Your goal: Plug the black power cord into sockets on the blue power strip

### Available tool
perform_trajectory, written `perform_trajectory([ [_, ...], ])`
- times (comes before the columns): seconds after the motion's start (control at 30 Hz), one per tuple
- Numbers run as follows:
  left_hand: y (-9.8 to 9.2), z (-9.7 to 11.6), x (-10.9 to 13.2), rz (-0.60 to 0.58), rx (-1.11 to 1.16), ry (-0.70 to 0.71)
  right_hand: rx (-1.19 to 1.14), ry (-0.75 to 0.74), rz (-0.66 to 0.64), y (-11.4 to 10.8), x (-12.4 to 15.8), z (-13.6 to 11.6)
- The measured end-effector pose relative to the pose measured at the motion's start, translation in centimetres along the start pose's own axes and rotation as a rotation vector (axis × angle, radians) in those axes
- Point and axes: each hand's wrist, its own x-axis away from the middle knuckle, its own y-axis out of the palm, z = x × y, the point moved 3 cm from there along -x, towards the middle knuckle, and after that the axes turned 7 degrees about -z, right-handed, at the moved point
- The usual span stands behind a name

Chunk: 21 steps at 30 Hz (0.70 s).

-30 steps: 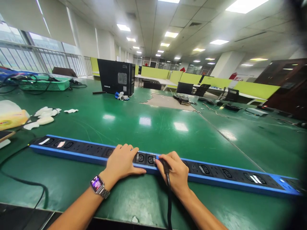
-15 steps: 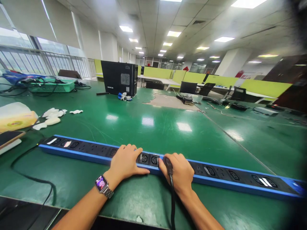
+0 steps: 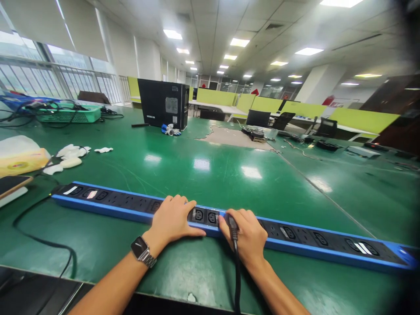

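Note:
A long black power strip with blue edges lies across the table in front of me, rows of sockets facing up. My left hand is closed over its middle, fingers across the top and thumb along the near edge. Just right of two exposed sockets, my right hand grips a black power plug against the strip. Its thick cord hangs down towards me. My fingers hide the plug's front end, so how deep it sits cannot be seen.
On the green table, a black computer case stands behind, with gloves beside it. At left are a green basket of cables, white scraps, a phone and a thin cable.
Both hands keep their places on the strip and the plug. The view has shifted very slightly, and the watch screen on my left wrist has gone dark.

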Motion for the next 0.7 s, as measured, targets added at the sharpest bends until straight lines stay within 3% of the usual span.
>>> perform_trajectory([
  [0.23,0.2,0.0,0.2,0.027,0.028,-0.015,-0.056,0.140,-0.153,-0.1,-0.5,0.1],
  [0.33,0.2,0.0,0.2,0.020,0.029,-0.017,-0.054,0.166,-0.162,-0.1,-0.6,0.2],
  [0.53,0.0,0.0,0.1,0.011,0.025,-0.014,-0.047,0.070,-0.027,-0.1,-0.1,0.0],
  [0.7,0.1,0.0,0.1,0.011,0.028,-0.015,-0.281,0.065,0.129,-0.5,0.7,-0.2],
])
